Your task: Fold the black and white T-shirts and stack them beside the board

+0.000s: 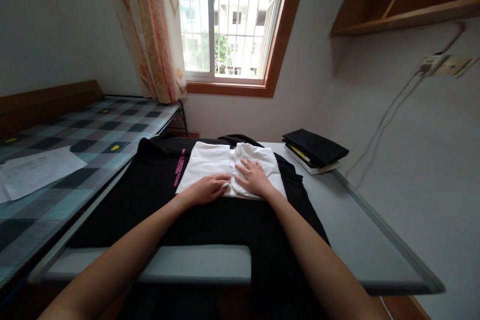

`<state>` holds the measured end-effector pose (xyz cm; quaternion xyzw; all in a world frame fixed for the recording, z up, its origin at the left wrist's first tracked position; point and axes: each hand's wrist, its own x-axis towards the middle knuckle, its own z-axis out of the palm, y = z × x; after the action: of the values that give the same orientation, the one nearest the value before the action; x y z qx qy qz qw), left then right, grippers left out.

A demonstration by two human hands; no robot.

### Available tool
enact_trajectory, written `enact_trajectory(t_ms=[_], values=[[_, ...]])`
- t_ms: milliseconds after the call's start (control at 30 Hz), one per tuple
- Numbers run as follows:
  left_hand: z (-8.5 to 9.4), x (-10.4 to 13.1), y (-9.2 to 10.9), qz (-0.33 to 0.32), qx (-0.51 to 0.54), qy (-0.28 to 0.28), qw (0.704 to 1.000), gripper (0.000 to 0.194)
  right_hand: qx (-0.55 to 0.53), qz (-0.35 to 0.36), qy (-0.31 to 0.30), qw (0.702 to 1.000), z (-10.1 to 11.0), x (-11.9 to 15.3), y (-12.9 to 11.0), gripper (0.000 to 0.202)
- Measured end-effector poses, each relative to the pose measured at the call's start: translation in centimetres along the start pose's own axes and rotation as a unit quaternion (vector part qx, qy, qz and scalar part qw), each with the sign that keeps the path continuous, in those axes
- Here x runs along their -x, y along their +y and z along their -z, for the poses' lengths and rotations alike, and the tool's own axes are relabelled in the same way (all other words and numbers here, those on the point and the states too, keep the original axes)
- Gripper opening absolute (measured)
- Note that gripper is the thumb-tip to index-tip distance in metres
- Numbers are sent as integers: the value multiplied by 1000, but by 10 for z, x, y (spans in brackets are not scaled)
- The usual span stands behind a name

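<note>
A folded white garment [205, 157] lies on a spread black garment [138, 200] with pink lettering. The white cloth is in two halves, meeting at a seam or gap near its middle. My right hand [255, 177] rests flat on the right half, fingers spread. Beside that gap, my left hand [210, 188] lies at the near edge of the left half. Its fingers are together, and a bit of white cloth shows between fingers and thumb. What kind of garment the white one is cannot be told.
The black garment hangs over the near edge of a white table [360, 230]. A black folder or pouch [317, 147] sits on papers at the back right. To the left stands a bed with a checked cover [108, 135] and paper sheets [41, 170]. A window is ahead.
</note>
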<state>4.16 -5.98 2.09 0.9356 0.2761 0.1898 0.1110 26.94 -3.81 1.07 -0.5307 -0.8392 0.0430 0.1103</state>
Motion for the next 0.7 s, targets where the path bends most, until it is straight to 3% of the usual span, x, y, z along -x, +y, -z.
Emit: enact_trajectory(t_ms=[200,533,700], values=[[-15,-3,-3,57,-52,79,994,36,-3,-3,7,1000,0,0,-1,55],[-15,1,-7,-14,-33,-10,999,39,-3,0,15,1000,-3,-1,1,53],[-14,-1,0,-19,-47,-13,999,41,-3,1,18,1000,-4,-1,2,52]])
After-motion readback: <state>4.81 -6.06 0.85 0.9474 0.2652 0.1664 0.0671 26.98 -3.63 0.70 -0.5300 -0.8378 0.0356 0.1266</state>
